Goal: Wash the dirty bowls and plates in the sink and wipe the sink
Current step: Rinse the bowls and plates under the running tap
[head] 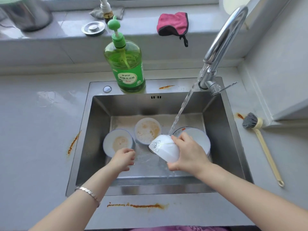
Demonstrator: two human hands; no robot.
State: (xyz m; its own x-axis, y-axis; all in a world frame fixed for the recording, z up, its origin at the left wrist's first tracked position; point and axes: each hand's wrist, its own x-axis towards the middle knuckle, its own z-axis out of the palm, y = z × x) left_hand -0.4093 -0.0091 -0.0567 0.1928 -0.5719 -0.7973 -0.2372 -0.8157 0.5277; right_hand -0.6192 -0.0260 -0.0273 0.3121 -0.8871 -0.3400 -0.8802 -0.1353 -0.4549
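Both bare forearms reach over the near edge of the square stainless steel sink [100, 130]. Inside it, the right hand [190, 154] grips a white patterned ceramic bowl [165, 149], tipped mouth-down under water pouring from the chrome faucet [221, 39] at the sink's back right corner. The left hand [124, 160] hovers above the sink floor, fingers curled in with nothing visible in them. Two dirty blue-rimmed bowls [119, 142] and a white plate [198, 135] lie on the sink bottom. A green dish-soap pump bottle [126, 64] stands on the sink's back ledge.
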